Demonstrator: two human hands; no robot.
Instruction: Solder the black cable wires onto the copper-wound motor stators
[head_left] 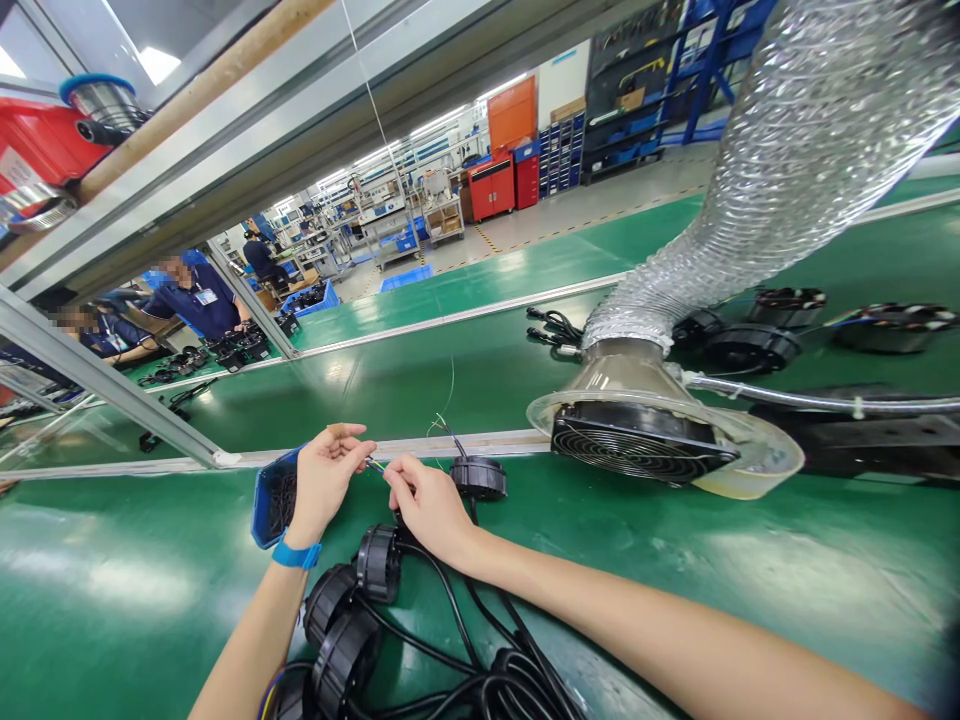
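Thin coloured wires (pixel 376 465) stretch across the small gap between my two hands. My left hand (pixel 324 478), with a blue band at the wrist, pinches one end between thumb and finger, its other fingers loosely bent. From the right, my right hand (pixel 429 508) grips the same wires with curled fingers that hide part of them. Just behind that hand lies a round black housing (pixel 478 478) with wire ends sticking up. Several similar round black housings (pixel 379 562) with black cables (pixel 517 680) sit below my hands.
A blue bin (pixel 264 500) of small dark parts stands beside my left hand. On the right, a fume fan (pixel 645 440) hangs under a silver duct (pixel 720 220). A metal post (pixel 127 375) rises at left. Co-workers (pixel 199 295) sit across the green bench.
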